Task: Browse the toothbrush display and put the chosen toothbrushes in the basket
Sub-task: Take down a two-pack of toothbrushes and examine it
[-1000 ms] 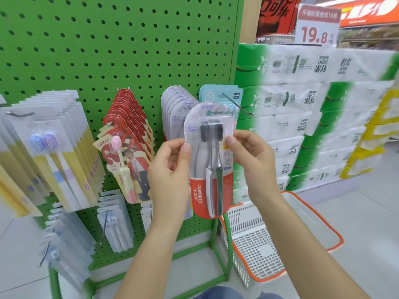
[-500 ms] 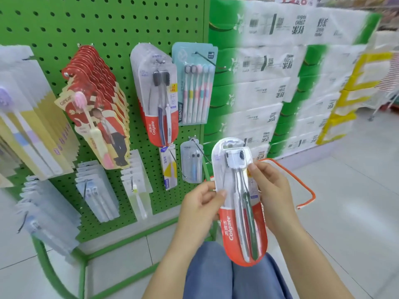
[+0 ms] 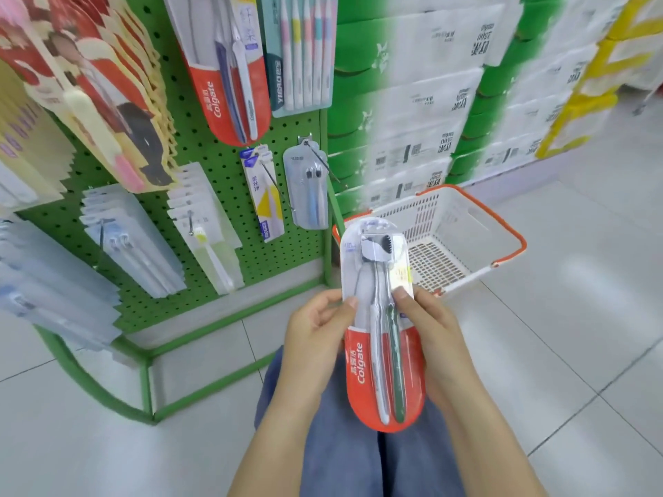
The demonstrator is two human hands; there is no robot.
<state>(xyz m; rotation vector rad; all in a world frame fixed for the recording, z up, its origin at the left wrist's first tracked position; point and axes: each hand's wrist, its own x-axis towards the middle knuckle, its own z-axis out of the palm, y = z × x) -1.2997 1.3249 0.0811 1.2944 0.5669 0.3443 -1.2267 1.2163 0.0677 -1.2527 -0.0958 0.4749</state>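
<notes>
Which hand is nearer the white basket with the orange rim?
Right. The right hand holds the Colgate toothbrush pack just below the white orange-rimmed basket; the left hand sits farther left.

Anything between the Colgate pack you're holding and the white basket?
Nothing in the head view: the red-and-clear Colgate toothbrush pack, held in both hands, already overlaps the near rim of the white orange-rimmed plastic basket.

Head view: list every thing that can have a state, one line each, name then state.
Colgate two-brush pack: sealed, upright, held off the rack in both hands.
Left hand: pinching the pack's left edge.
Right hand: pinching its right edge.
Shopping basket: on the floor, handle down, no goods visible inside.
Hanging Colgate pack: on its hook.
</notes>
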